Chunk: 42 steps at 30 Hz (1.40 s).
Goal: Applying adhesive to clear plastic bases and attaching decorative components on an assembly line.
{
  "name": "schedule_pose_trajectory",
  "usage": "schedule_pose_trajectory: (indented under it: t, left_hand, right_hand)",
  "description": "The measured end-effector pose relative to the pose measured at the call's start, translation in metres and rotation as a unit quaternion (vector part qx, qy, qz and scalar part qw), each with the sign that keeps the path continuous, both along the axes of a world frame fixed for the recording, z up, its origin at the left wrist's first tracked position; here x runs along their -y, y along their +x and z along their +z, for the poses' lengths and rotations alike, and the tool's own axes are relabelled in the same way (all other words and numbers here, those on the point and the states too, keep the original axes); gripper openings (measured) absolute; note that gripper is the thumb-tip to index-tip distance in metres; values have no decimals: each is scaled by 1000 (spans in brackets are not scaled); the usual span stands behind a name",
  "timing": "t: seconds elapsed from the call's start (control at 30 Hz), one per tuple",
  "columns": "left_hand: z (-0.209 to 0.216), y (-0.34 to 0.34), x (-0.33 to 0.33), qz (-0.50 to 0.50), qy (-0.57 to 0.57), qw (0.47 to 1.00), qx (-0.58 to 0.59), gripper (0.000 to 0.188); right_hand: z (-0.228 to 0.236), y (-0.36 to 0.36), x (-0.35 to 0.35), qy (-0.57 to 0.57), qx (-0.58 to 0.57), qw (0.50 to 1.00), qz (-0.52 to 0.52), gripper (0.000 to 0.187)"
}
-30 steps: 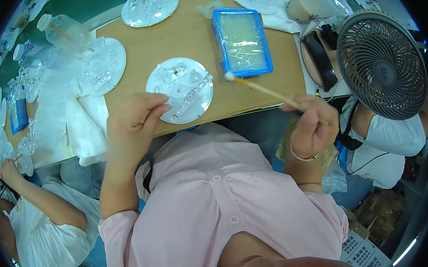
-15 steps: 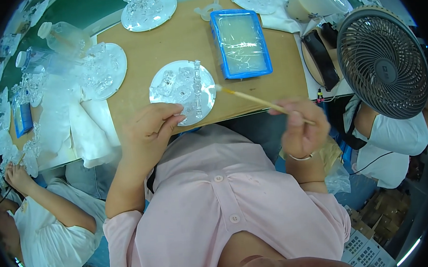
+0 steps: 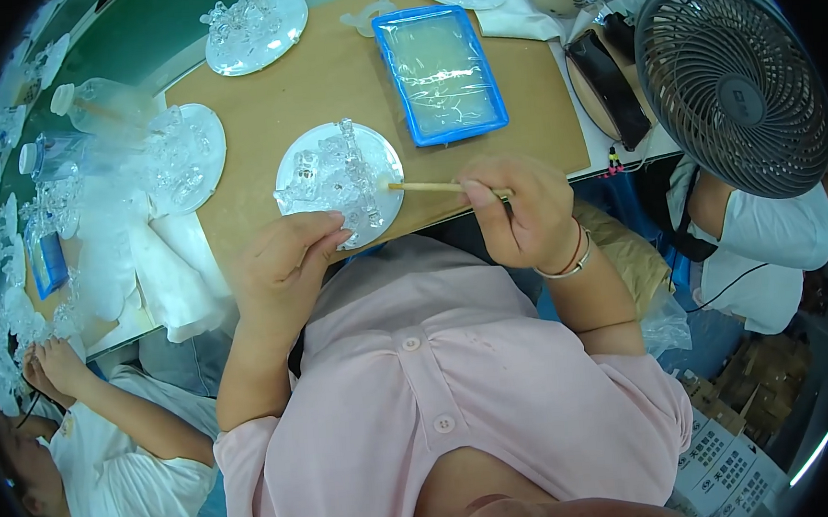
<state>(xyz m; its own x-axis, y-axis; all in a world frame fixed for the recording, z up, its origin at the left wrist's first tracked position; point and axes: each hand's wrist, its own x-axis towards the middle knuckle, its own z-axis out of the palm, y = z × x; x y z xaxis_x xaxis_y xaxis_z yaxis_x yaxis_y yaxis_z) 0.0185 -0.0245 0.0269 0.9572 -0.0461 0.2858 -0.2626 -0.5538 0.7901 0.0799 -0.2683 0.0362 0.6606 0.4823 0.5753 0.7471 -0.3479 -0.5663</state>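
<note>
My right hand [image 3: 523, 210] is closed around a thin brush [image 3: 438, 188] with a wooden handle. The brush's pale tip reaches the right side of a round white plate [image 3: 287, 164]. Several clear plastic pieces [image 3: 307, 175] lie on that plate, and a long beaded clear piece [image 3: 360, 171] runs from its far edge toward me. My left hand [image 3: 290, 267] is at the plate's near left rim, thumb and forefinger pinched together. What sits between those fingertips is too small to make out.
Behind the plate stands a blue-rimmed tray [image 3: 444, 74] under clear film. A dark fan [image 3: 733, 87] is at the right, beside a black case [image 3: 606, 87]. Other plates [image 3: 260, 53] of clear parts, bottles [image 3: 56, 157] and white cloth [image 3: 180, 275] lie around. A co-worker [image 3: 121, 461] sits at left.
My right hand has moved left with the brush, bringing its tip over the plate's right edge. My left hand keeps its pinch. The whole view has shifted slightly.
</note>
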Motion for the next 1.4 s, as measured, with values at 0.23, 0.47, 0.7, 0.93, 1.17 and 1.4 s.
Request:
schedule_pose_trajectory:
  t: [0.23,0.47,0.7,0.93,1.17,1.4]
  left_hand:
    - [1,3,3,-10,3,1000,9,17]
    - [0,11,11,-8,12,1000,26,17]
    - [-1,13,14,-1,7,1000,25,14]
    - [-2,14,16,-15,5,1000,25,17]
    - [-4,20,20,-14,25,996,86,14]
    - [-2,24,18,-24,22,995,92,12]
  right_hand:
    - [-5,16,-4,18,45,998,-28,5]
    - [-5,3,4,16,-8,998,-53,5]
    - [-1,-12,12,11,-15,1000,22,4]
    - [-14,-12,11,45,-13,999,19,4]
    - [-7,-5,17,-6,12,999,-38,4]
    - [-1,-22,13,-7,-5,1000,-29,6]
